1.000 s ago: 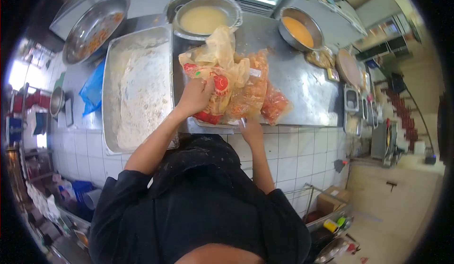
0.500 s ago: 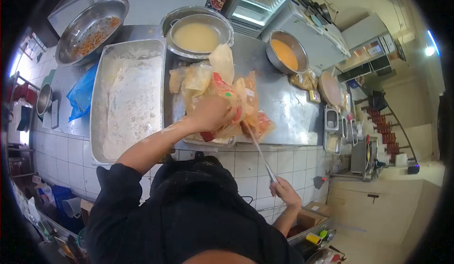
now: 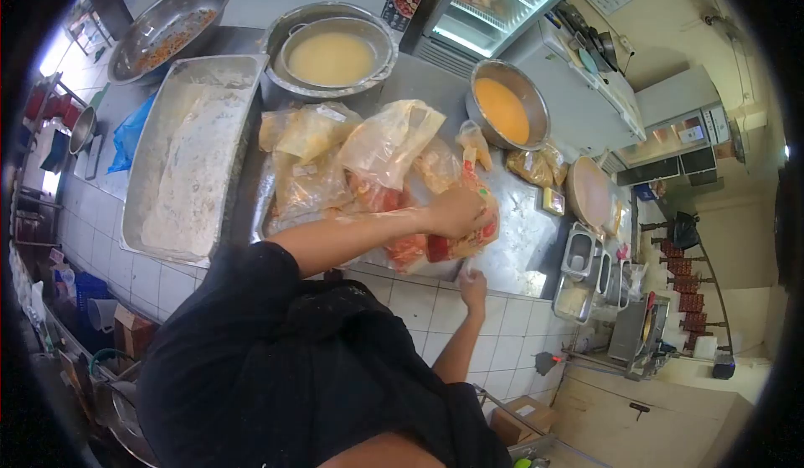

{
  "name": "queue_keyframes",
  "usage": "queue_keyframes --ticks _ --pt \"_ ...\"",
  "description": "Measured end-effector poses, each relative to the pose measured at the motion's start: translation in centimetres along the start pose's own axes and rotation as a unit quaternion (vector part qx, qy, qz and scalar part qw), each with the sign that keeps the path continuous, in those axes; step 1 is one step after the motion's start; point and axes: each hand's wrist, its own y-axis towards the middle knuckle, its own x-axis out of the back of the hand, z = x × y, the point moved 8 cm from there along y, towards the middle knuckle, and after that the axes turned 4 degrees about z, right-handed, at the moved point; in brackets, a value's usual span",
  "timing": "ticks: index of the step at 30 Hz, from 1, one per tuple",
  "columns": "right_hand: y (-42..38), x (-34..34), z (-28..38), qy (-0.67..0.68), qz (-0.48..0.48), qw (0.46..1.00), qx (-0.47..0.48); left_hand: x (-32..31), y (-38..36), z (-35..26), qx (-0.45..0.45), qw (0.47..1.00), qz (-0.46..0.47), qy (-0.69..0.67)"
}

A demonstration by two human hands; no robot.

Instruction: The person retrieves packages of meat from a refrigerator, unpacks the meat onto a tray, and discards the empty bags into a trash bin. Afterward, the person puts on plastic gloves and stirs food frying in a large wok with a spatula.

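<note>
My left hand [image 3: 456, 212] is closed on a red and yellow printed plastic bag [image 3: 481, 232] near the front of the steel table. Just in front of it, at the table edge, my right hand [image 3: 472, 284] is closed around a long metal tool, mostly hidden now and seen end-on. Left of my hands lie a clear plastic bag [image 3: 392, 141] and several bags of orange-coloured food [image 3: 314, 187]. Another small clear bag [image 3: 474, 143] touches the top of the printed bag.
A floury steel tray [image 3: 188, 175] sits at left. Behind are a bowl of pale liquid [image 3: 332, 59] and a bowl of orange liquid [image 3: 502, 112]. Crumbs lie in a tilted basin [image 3: 172, 41]. Small steel containers [image 3: 578, 254] line the right end.
My left hand has moved right with the printed bag, away from the other bags. My right hand has come up to the table edge, and the tool now points away from me.
</note>
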Motion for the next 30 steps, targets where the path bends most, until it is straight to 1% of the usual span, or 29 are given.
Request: queue_keyframes --ticks 1,2,3,4,6,7,8,9,10,11,12,13,14,15,16,17,18,19,21,22,23,25,27,29,30 --pt "0.3 0.6 -0.4 0.140 -0.056 0.989 0.004 -1.6 0.9 0.2 0.007 1.000 0.019 -0.010" --pt "0.6 0.7 -0.6 0.279 -0.111 0.954 0.010 -2.7 1.6 0.1 -0.009 1.000 0.006 -0.017" --pt "1.4 0.9 -0.7 0.414 -0.163 0.895 0.020 -3.5 2.3 0.1 -0.025 0.999 -0.012 -0.019" --pt "2.0 0.8 0.3 0.493 -0.134 0.859 -0.016 -4.3 3.0 0.4 -0.040 0.999 -0.030 -0.020" --pt "0.7 1.0 3.1 0.635 -0.071 0.763 -0.099 -8.6 4.4 3.0 -0.008 0.999 -0.007 -0.039" --pt "1.0 1.7 2.7 0.530 -0.157 0.830 -0.077 -10.8 4.7 4.4 0.008 0.999 0.007 -0.050" --pt "1.5 2.4 2.8 0.413 -0.241 0.877 -0.051 -13.6 4.9 5.6 -0.007 0.997 0.080 -0.004" --pt "2.1 3.5 3.6 0.288 -0.319 0.903 -0.021 -15.9 4.9 7.2 -0.022 0.987 0.151 0.044" --pt "2.1 5.5 5.6 0.251 -0.369 0.895 0.019 -17.4 4.4 8.3 -0.036 0.970 0.222 0.091" --pt "2.4 7.6 8.5 0.196 -0.381 0.900 0.077 -16.0 4.0 9.0 -0.008 0.973 0.212 0.095" --pt "3.0 9.6 11.7 0.140 -0.390 0.900 0.137 -13.1 3.1 9.4 0.022 0.974 0.200 0.100" --pt "3.8 10.8 14.3 0.083 -0.396 0.894 0.194 -7.1 2.1 7.9 0.044 0.994 0.060 0.076" --pt "7.0 9.9 16.0 0.125 -0.270 0.933 0.204 -1.3 0.2 7.5 0.065 0.993 -0.079 0.052" --pt "9.8 8.3 17.8 0.165 -0.141 0.954 0.208 3.7 -1.9 9.1 0.024 0.964 -0.238 0.117" --pt "11.5 7.2 19.7 0.078 -0.145 0.961 0.223 8.9 -4.1 9.6 0.116 0.944 -0.282 0.127" --pt "12.9 5.6 21.1 -0.012 -0.147 0.961 0.236 12.5 -6.6 10.2 0.179 0.893 -0.303 0.281" --pt "14.9 3.3 20.9 -0.074 -0.154 0.963 0.207 13.9 -8.6 13.1 0.227 0.845 -0.306 0.376" --pt "17.3 0.4 20.2 -0.138 -0.161 0.960 0.182 14.4 -10.4 15.5 0.273 0.784 -0.307 0.465" --pt "20.7 -2.4 20.2 -0.175 -0.130 0.962 0.167 13.5 -12.0 19.1 0.314 0.839 -0.171 0.411" --pt "22.7 -2.4 20.4 -0.146 -0.091 0.969 0.175 13.7 -12.9 21.0 0.333 0.855 -0.107 0.383" --pt "24.2 -2.6 20.3 -0.121 -0.047 0.975 0.181 14.2 -14.2 22.4 0.326 0.865 -0.148 0.352" --pt "23.8 -0.7 20.4 -0.036 -0.143 0.954 0.262 13.2 -17.3 24.9 0.312 0.882 -0.219 0.277" --pt "24.5 2.2 19.3 0.054 -0.181 0.954 0.232 12.7 -18.5 24.2 0.289 0.891 -0.226 0.268" --pt "26.5 5.0 18.9 0.134 -0.157 0.944 0.258 11.4 -19.8 21.5 0.271 0.899 -0.215 0.269" --pt "27.7 5.9 18.7 0.072 -0.199 0.950 0.230 10.6 -20.2 19.5 0.266 0.902 -0.212 0.264"
